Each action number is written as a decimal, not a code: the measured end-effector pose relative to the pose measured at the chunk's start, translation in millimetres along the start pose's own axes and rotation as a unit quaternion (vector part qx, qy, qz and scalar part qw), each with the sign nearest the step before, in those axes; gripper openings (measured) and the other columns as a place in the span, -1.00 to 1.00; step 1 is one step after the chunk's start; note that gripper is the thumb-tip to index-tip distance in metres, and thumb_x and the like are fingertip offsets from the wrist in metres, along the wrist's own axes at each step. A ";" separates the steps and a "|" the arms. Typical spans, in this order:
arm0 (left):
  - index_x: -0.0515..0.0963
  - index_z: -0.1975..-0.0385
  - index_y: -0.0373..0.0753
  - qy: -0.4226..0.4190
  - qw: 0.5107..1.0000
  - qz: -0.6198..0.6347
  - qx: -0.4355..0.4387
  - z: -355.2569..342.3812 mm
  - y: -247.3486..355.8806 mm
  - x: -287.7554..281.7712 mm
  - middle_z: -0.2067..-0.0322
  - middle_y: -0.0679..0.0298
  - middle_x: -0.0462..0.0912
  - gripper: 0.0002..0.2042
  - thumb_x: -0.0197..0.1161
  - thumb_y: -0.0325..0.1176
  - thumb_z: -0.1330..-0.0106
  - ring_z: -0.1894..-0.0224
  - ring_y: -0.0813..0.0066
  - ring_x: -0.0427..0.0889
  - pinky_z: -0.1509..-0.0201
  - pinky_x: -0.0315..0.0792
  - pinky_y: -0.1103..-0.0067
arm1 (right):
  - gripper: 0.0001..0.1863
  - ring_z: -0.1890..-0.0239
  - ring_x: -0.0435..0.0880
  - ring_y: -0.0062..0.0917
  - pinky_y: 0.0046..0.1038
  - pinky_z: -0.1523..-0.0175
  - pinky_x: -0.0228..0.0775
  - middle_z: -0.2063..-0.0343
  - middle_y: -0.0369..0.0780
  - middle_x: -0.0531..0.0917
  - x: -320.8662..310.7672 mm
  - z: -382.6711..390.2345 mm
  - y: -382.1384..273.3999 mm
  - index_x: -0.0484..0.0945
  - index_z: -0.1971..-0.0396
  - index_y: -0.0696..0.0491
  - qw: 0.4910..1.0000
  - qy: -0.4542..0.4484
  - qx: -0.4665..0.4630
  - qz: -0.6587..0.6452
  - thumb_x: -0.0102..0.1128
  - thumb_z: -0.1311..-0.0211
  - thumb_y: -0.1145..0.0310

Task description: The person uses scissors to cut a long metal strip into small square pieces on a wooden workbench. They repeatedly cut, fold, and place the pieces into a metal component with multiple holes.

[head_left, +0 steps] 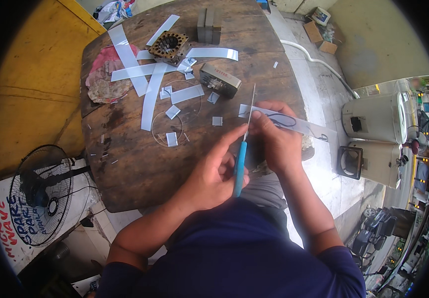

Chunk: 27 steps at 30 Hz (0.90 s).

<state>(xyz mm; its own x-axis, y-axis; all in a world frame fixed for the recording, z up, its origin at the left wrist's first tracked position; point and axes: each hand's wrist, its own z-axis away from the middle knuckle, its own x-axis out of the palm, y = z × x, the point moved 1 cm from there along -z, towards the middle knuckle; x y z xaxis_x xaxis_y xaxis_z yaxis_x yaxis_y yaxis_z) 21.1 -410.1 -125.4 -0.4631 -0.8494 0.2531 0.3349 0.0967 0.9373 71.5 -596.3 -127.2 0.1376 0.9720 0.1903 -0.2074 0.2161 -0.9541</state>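
Note:
My left hand is closed around blue-handled scissors, seen nearly edge-on, with the index finger stretched along toward the blades. The thin blades point away from me and cross a translucent white plastic strip near its left end. My right hand pinches that strip just right of the blades, thumb on top. Dark curved lines show on the strip, whose right part reaches past the table edge. A small white square lies on the wood left of the blades, and a metal block sits just beyond.
The wooden table bears several white strips, a round-holed metal die, another grey metal block, a wire loop and a pink cloth. A black fan stands left; white appliances stand right.

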 end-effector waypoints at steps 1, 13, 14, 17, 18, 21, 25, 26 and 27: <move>0.00 -0.67 -0.05 0.001 1.000 -0.003 0.004 -0.2 0.2 -0.1 0.29 0.22 0.62 -0.07 0.37 -0.56 -0.35 0.18 0.53 0.69 0.08 0.63 0.54 | -0.68 0.30 0.71 -0.58 -0.53 0.11 0.57 0.28 -0.21 0.74 0.4 0.1 0.3 0.59 -0.01 0.21 1.000 0.001 0.000 0.000 0.45 -0.39 0.40; -0.01 -0.67 0.00 0.005 0.996 0.079 -0.043 0.3 -0.6 -1.1 0.24 0.13 0.66 -0.07 0.40 -0.56 -0.36 0.24 0.52 0.70 0.12 0.64 0.53 | -0.67 0.25 0.74 -0.55 -0.52 0.07 0.60 0.24 -0.17 0.77 -1.6 -3.7 3.1 0.60 -0.09 0.26 0.999 0.009 0.031 -0.037 0.32 -0.42 0.44; 0.00 -0.67 -0.01 0.008 0.996 0.074 -0.046 1.1 -0.7 -1.7 0.24 0.14 0.65 -0.07 0.40 -0.56 -0.36 0.23 0.52 0.70 0.11 0.64 0.53 | -0.66 0.24 0.75 -0.53 -0.51 0.06 0.61 0.24 -0.16 0.77 -2.8 -4.8 2.3 0.59 -0.11 0.27 0.996 0.009 0.036 -0.078 0.29 -0.42 0.46; 0.01 -0.67 -0.05 0.001 0.999 0.040 -0.033 2.7 -0.3 -2.2 0.25 0.17 0.64 -0.07 0.39 -0.58 -0.34 0.20 0.52 0.70 0.09 0.64 0.54 | -0.73 0.20 0.80 -0.50 -0.47 0.07 0.69 0.20 -0.12 0.78 -6.0 -5.8 -0.8 0.63 -0.05 0.29 0.995 0.003 0.036 -0.097 0.31 -0.46 0.47; 0.01 -0.67 -0.06 -0.004 0.999 0.027 -0.024 2.7 -0.2 -1.9 0.25 0.18 0.63 -0.07 0.39 -0.58 -0.34 0.19 0.52 0.70 0.08 0.63 0.54 | -0.73 0.21 0.80 -0.50 -0.48 0.07 0.69 0.20 -0.13 0.78 -5.8 -5.5 -1.6 0.63 -0.04 0.28 0.997 -0.003 0.027 -0.070 0.32 -0.46 0.47; 0.01 -0.66 -0.08 -0.002 1.000 -0.006 0.000 2.3 0.3 -0.5 0.28 0.21 0.62 -0.07 0.38 -0.59 -0.33 0.17 0.52 0.70 0.06 0.63 0.55 | -0.74 0.23 0.79 -0.53 -0.49 0.09 0.69 0.22 -0.14 0.78 -3.4 -3.3 -3.1 0.64 -0.02 0.27 1.000 -0.011 0.006 -0.003 0.35 -0.44 0.46; 0.01 -0.66 -0.08 0.004 1.000 -0.018 0.001 0.9 1.4 -0.3 0.30 0.24 0.61 -0.07 0.37 -0.58 -0.32 0.16 0.52 0.71 0.04 0.63 0.54 | -0.75 0.25 0.77 -0.56 -0.51 0.10 0.68 0.24 -0.17 0.77 0.1 -0.3 -5.0 0.63 0.02 0.25 1.000 -0.002 -0.007 0.030 0.40 -0.43 0.45; 0.01 -0.66 -0.07 0.005 1.000 -0.017 -0.003 0.9 1.6 -0.3 0.31 0.24 0.61 -0.07 0.37 -0.58 -0.32 0.16 0.52 0.71 0.04 0.63 0.54 | -0.75 0.26 0.77 -0.57 -0.52 0.11 0.68 0.25 -0.17 0.77 0.4 0.7 -5.3 0.62 0.02 0.24 0.999 0.006 -0.006 0.039 0.41 -0.42 0.44; 0.02 -0.66 -0.07 0.006 1.000 -0.016 -0.006 1.0 1.9 -0.2 0.31 0.24 0.61 -0.07 0.37 -0.58 -0.32 0.16 0.52 0.71 0.03 0.63 0.53 | -0.75 0.26 0.77 -0.57 -0.52 0.11 0.68 0.25 -0.17 0.77 0.7 1.4 -5.3 0.62 0.02 0.24 0.999 0.005 -0.003 0.036 0.40 -0.42 0.45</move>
<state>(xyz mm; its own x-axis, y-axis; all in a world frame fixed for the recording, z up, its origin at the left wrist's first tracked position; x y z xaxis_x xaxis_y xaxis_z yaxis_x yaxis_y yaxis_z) 21.0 -409.2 -123.4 -0.4644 -0.8580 0.2196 0.3298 0.0625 0.9420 71.4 -596.7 -121.7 0.1330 0.9841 0.1178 -0.2107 0.1442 -0.9669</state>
